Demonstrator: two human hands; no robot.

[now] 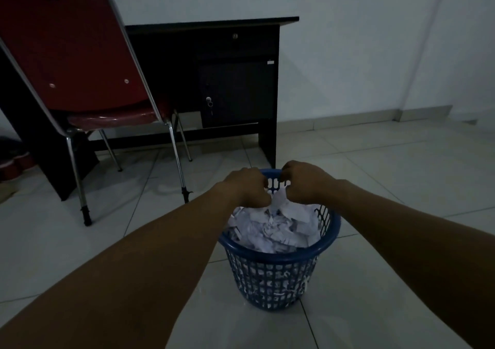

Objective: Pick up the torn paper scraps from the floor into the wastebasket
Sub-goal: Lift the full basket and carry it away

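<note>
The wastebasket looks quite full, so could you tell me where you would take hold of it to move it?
I would grip the blue wastebasket by its thick rolled rim, one hand on each side from above. It stands upright, the paper scraps heap to the brim, and the lattice walls taper downward, so the rim probably holds best.

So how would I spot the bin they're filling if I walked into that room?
Find the dark desk against the wall, with a red chair beside it. On the pale tiled floor in front stands a blue plastic wastebasket. Its lattice walls and heap of white paper scraps set it apart.
</note>
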